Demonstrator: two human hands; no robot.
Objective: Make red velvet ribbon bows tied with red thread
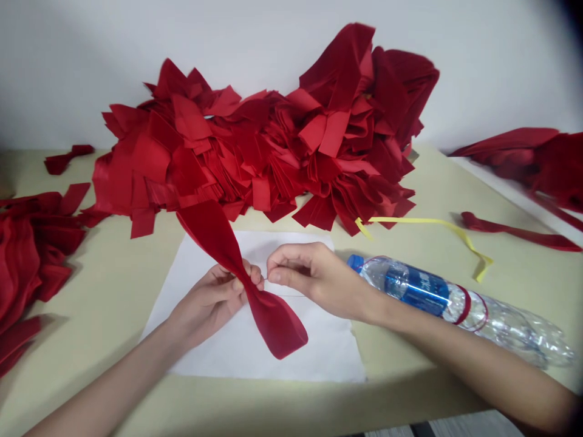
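Note:
My left hand point(226, 296) pinches a red velvet ribbon bow point(282, 325) at its narrow middle, with one loop pointing up left and the other down right. Close by on the right, my right hand point(314, 276) is closed, thumb against fingertips, on a thin thread point(265, 278) that runs to the bow's middle. Whether a needle is on it cannot be made out. Under both hands lies a sheet of white paper point(195, 358).
Behind the paper rises a large heap of red ribbon pieces point(255, 145). More red ribbons point(27, 255) lie at left, and others point(537, 161) on a white surface at right. A clear plastic bottle point(414, 285) lies beside my right forearm, near a yellow strip point(432, 221).

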